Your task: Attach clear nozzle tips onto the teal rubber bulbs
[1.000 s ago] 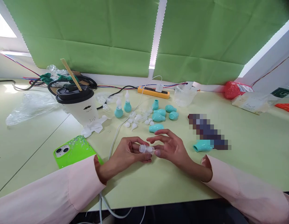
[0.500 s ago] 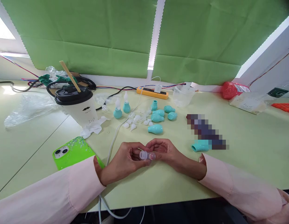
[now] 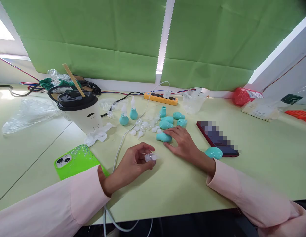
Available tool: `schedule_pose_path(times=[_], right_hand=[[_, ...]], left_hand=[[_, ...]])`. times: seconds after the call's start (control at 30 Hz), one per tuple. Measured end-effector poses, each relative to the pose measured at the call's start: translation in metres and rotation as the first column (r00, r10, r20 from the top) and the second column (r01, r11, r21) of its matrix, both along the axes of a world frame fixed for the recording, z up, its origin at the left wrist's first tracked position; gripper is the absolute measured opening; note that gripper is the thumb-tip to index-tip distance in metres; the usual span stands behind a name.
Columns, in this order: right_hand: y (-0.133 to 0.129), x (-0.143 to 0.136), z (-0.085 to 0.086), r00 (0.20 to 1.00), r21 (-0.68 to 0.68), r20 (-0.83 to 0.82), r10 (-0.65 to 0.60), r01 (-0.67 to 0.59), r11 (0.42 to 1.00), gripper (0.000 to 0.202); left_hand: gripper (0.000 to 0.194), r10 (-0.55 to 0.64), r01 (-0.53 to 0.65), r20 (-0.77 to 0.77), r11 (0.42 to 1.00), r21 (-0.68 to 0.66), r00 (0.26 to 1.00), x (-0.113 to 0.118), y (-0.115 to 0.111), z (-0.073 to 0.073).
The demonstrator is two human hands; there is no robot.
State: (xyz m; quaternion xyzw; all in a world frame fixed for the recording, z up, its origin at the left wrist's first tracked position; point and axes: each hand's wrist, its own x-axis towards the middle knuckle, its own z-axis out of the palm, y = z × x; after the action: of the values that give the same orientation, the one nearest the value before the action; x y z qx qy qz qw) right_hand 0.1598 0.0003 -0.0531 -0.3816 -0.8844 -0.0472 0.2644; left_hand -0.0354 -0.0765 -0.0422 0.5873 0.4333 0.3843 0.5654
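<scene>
- Head view, centre of the frame: the left hand [image 3: 133,159] holds a small clear plastic piece [image 3: 151,157] above the pale green surface [image 3: 182,191], its fingers clamped on the piece and its cylindrical end towards the left
- Right of centre, the right hand [image 3: 184,141] reaches over a turquoise bulb-shaped piece [image 3: 163,137] lying on its side; the fingers are parted around its right end, the thumb at the lower side, and I cannot tell whether they grip it
- Just above that piece, a cluster of turquoise pieces [image 3: 166,124] sits on the surface, one upright at the back, the others lying down
- Left of the cluster, small clear and white parts [image 3: 143,125] lie in a loose heap
- Further left, two turquoise bases with white tips [image 3: 124,119] stand upright, near a white cable [image 3: 122,141]
- Right of the right hand, another turquoise bulb [image 3: 214,153] overlaps the lower edge of a dark phone [image 3: 223,148], partly pixelated
- Left side of the frame: a white cup [image 3: 85,118] with a black lid, and below it a bright green phone [image 3: 79,163]
- Upper middle, an orange power strip [image 3: 161,98] lies below the green curtain [image 3: 93,39]
</scene>
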Motion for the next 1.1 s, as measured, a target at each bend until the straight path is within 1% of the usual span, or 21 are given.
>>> schedule_pose_path(times=[0.07, 0.13, 0.23, 0.3, 0.33, 0.37, 0.43, 0.47, 0.53, 0.6, 0.63, 0.7, 0.77, 0.83, 0.87, 0.93, 0.97, 1.03, 1.1], right_hand=[[-0.001, -0.001, -0.001, 0.998, 0.016, 0.037, -0.043, 0.042, 0.999, 0.034], [-0.005, 0.0, 0.002, 0.999, 0.007, 0.016, -0.04, 0.04, 0.999, 0.033], [-0.014, 0.003, 0.008, 0.989, -0.054, -0.142, 0.051, -0.059, 0.997, 0.03], [-0.022, 0.005, 0.012, 0.952, -0.167, -0.289, 0.103, -0.156, 0.973, 0.031], [-0.027, 0.005, 0.013, 0.929, -0.259, -0.352, 0.115, -0.215, 0.942, 0.033], [-0.032, 0.005, 0.014, 0.904, -0.354, -0.411, 0.115, -0.275, 0.894, 0.033], [-0.041, 0.003, 0.015, 0.874, -0.509, -0.476, 0.093, -0.361, 0.781, 0.031], [-0.046, 0.002, 0.015, 0.872, -0.567, -0.485, 0.069, -0.373, 0.734, 0.03], [-0.053, -0.002, 0.016, 0.889, -0.666, -0.458, 0.018, -0.357, 0.655, 0.027], [-0.058, -0.005, 0.018, 0.904, -0.727, -0.427, -0.017, -0.332, 0.601, 0.027], [-0.06, -0.007, 0.019, 0.908, -0.741, -0.418, -0.024, -0.326, 0.588, 0.027], [-0.062, -0.008, 0.02, 0.915, -0.747, -0.404, -0.019, -0.318, 0.584, 0.027], [-0.064, -0.009, 0.022, 0.924, -0.741, -0.381, -0.004, -0.304, 0.598, 0.028], [-0.067, -0.01, 0.023, 0.936, -0.725, -0.351, 0.009, -0.278, 0.631, 0.028], [-0.068, -0.01, 0.023, 0.942, -0.717, -0.335, 0.012, -0.263, 0.646, 0.029], [-0.072, -0.011, 0.021, 0.953, -0.704, -0.303, 0.02, -0.238, 0.669, 0.029], [-0.073, -0.012, 0.02, 0.956, -0.692, -0.293, 0.029, -0.233, 0.683, 0.029], [-0.075, -0.014, 0.015, 0.958, -0.644, -0.282, 0.055, -0.231, 0.729, 0.03], [-0.075, -0.015, 0.011, 0.955, -0.555, -0.285, 0.082, -0.234, 0.798, 0.031]], left_hand=[[0.037, -0.021, 0.021, -0.018, 1.0, 0.005, 1.0, 0.0, 0.001, 0.001], [0.038, -0.023, 0.025, -0.062, 0.999, 0.033, 0.998, 0.0, 0.001, 0.003], [0.032, -0.003, 0.01, -0.088, 0.997, 0.073, 0.996, 0.0, 0.002, 0.003], [0.029, 0.031, -0.027, -0.042, 0.996, 0.085, 0.999, -0.001, 0.002, 0.002], [0.027, 0.053, -0.052, -0.003, 0.995, 0.088, 0.999, -0.001, 0.002, 0.002], [0.026, 0.071, -0.074, 0.038, 0.993, 0.087, 0.997, 0.0, 0.002, 0.001], [0.024, 0.074, -0.082, 0.107, 0.994, 0.072, 0.992, 0.0, 0.001, 0.002], [0.025, 0.058, -0.066, 0.129, 0.996, 0.06, 0.99, 0.0, 0.001, 0.002], [0.026, 0.014, -0.02, 0.139, 0.999, 0.046, 0.99, 0.001, 0.0, 0.003], [0.025, -0.02, 0.013, 0.124, 0.998, 0.06, 0.992, 0.002, -0.001, 0.002], [0.023, -0.029, 0.02, 0.121, 0.997, 0.075, 0.992, 0.002, -0.001, 0.002], [0.019, -0.025, 0.015, 0.102, 0.995, 0.094, 0.994, 0.002, -0.001, 0.0], [0.017, 0.006, -0.008, 0.023, 0.994, 0.113, 1.0, 0.001, -0.001, -0.001], [0.019, 0.046, -0.023, -0.143, 0.987, 0.157, 0.989, 0.0, -0.001, -0.001], [0.021, 0.062, -0.017, -0.238, 0.982, 0.187, 0.969, 0.0, -0.001, 0.0], [0.026, 0.07, 0.028, -0.396, 0.971, 0.237, 0.916, -0.002, 0.0, 0.003], [0.029, 0.065, 0.054, -0.448, 0.967, 0.248, 0.892, -0.002, 0.0, 0.004], [0.036, 0.039, 0.092, -0.496, 0.967, 0.237, 0.868, -0.003, 0.0, 0.005], [0.04, 0.006, 0.099, -0.49, 0.977, 0.189, 0.872, -0.002, -0.002, 0.006]])
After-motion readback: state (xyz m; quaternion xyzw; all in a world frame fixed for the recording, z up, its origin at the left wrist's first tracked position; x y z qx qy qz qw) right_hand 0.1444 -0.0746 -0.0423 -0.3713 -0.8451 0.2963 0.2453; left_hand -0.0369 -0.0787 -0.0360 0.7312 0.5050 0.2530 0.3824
